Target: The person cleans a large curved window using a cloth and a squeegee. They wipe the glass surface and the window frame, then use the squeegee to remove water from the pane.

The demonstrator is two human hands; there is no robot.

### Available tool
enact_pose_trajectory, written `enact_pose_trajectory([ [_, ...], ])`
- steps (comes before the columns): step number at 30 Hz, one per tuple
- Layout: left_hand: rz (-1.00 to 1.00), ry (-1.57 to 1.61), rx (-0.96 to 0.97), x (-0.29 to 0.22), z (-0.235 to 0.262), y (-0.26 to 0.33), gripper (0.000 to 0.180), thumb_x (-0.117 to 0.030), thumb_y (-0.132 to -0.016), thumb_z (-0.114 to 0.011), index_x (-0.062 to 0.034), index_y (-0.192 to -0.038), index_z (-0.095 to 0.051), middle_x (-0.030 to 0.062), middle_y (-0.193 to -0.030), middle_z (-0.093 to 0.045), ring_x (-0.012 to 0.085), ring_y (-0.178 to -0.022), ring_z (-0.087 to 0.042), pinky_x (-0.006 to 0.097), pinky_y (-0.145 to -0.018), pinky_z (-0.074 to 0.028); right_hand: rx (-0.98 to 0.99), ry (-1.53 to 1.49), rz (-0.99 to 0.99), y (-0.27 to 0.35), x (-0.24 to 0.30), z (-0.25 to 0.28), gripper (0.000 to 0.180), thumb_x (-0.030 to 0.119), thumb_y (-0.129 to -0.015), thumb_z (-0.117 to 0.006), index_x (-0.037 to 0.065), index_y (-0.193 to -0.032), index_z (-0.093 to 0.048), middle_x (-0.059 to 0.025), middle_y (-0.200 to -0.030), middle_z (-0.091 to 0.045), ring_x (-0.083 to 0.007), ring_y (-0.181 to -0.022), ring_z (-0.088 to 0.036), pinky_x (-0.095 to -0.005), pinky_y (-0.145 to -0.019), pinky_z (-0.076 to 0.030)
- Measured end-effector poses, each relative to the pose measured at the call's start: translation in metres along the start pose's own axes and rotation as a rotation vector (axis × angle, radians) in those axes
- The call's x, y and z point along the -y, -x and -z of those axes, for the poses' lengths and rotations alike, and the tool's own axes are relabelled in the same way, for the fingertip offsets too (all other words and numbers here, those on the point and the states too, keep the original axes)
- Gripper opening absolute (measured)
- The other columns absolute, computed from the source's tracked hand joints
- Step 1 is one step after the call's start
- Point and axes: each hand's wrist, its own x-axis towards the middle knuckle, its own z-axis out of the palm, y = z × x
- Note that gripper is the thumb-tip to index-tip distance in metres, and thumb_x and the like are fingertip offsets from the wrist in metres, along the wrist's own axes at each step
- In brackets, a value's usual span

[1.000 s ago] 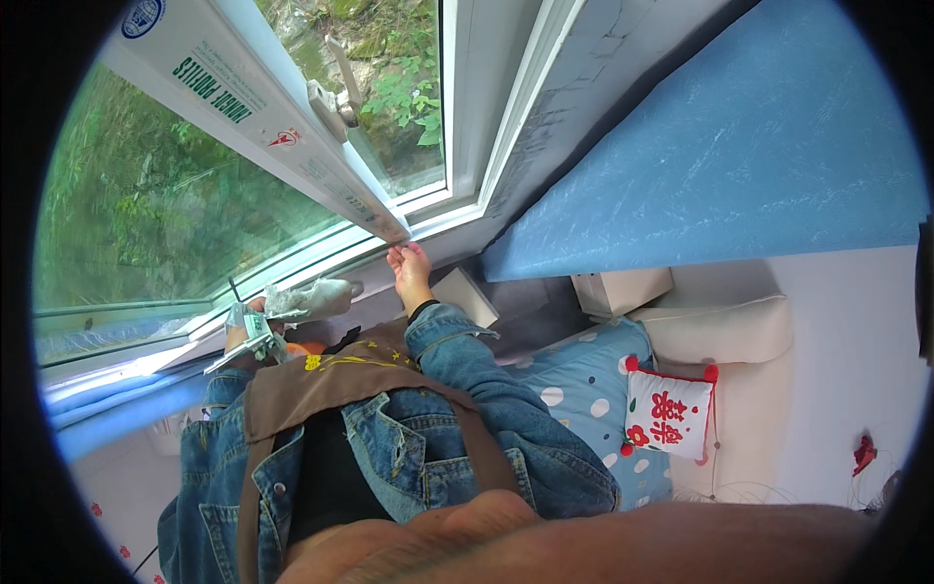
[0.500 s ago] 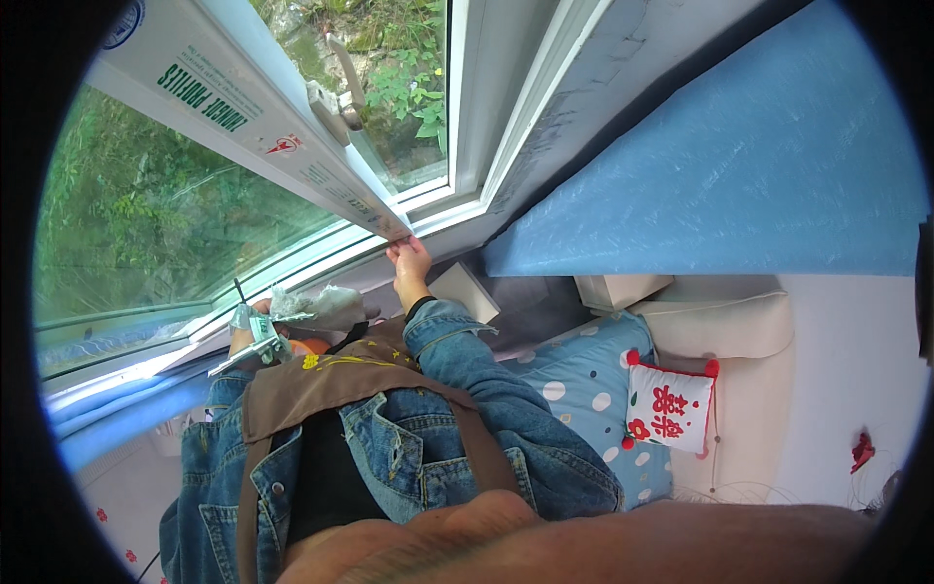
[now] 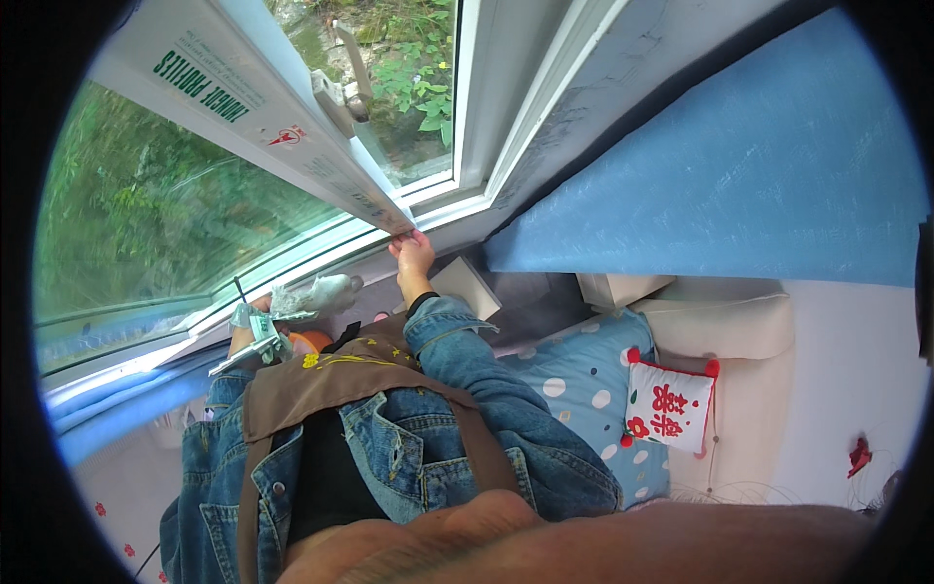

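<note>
A white window bar runs down from the upper left, covered with a printed protective film. At its lower end my right hand has its fingers closed on the edge of the film, thumb and fingertips pinched together. My left hand is lower and to the left, beside the sill, mostly hidden behind a mint-green and silver piece at the wrist. A crumpled grey-white rag sticks out from this hand, which appears closed round it.
A window handle sits on the bar's side. Glass panes flank it. A blue curtain hangs at the right. Below it are a dotted blue bed cover and a white cushion with red trim. A brown apron covers my front.
The rag at my left hand has risen slightly and stretched toward the right. My right hand has stayed at the film's lower end, with only a small shift. The view has tilted a little.
</note>
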Motion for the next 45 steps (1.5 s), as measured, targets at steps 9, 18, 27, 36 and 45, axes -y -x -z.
enact_pose_trajectory([
  [9,0.044,0.012,-0.012,-0.012,-0.01,0.009,0.017,-0.02,-0.09,-0.053,-0.0048,-0.089,-0.061,0.0026,-0.069,-0.059,0.0089,-0.054,-0.056,0.022,-0.045,-0.046,-0.015,-0.113,-0.044,0.005,-0.002,0.0,0.042,-0.003,-0.084,-0.045,0.0,-0.125,-0.038,-0.0164,-0.106,-0.057,-0.0241,-0.09,-0.062,-0.0314,-0.071,-0.055],
  [18,-0.013,0.043,0.098,0.006,-0.002,0.005,0.013,-0.017,-0.088,-0.056,-0.0046,-0.091,-0.06,0.0045,-0.075,-0.062,0.0096,-0.059,-0.058,0.022,-0.052,-0.048,0.02,-0.053,0.008,0.0,-0.004,-0.002,0.054,-0.004,-0.086,-0.047,0.005,-0.136,-0.031,-0.0159,-0.108,-0.056,-0.0218,-0.089,-0.061,-0.0323,-0.069,-0.056],
  [27,-0.013,-0.143,0.08,-0.008,-0.006,0.003,0.015,-0.017,-0.086,-0.058,-0.0037,-0.093,-0.061,0.0038,-0.076,-0.063,0.0094,-0.06,-0.058,0.022,-0.052,-0.048,-0.041,-0.138,-0.047,0.003,0.0,-0.01,0.054,-0.005,-0.084,-0.045,-0.001,-0.136,-0.032,-0.0175,-0.104,-0.056,-0.0232,-0.084,-0.062,-0.0324,-0.068,-0.057],
  [36,-0.005,-0.105,0.149,-0.018,-0.007,-0.005,0.015,-0.013,-0.081,-0.062,-0.0042,-0.093,-0.062,0.0021,-0.076,-0.063,0.0089,-0.062,-0.059,0.022,-0.053,-0.046,-0.072,-0.163,-0.064,-0.019,-0.008,-0.014,0.044,-0.005,-0.082,-0.048,0.0,-0.126,-0.042,-0.013,-0.101,-0.056,-0.0221,-0.08,-0.061,-0.0344,-0.068,-0.055],
  [45,-0.011,-0.08,0.112,-0.016,-0.016,-0.006,0.013,-0.016,-0.086,-0.057,-0.0048,-0.092,-0.061,0.0048,-0.075,-0.063,0.0116,-0.063,-0.06,0.024,-0.054,-0.049,-0.011,-0.087,-0.086,-0.004,0.009,-0.011,0.026,-0.004,-0.079,-0.049,-0.002,-0.104,-0.056,-0.0107,-0.09,-0.059,-0.0194,-0.074,-0.06,-0.0311,-0.066,-0.055],
])
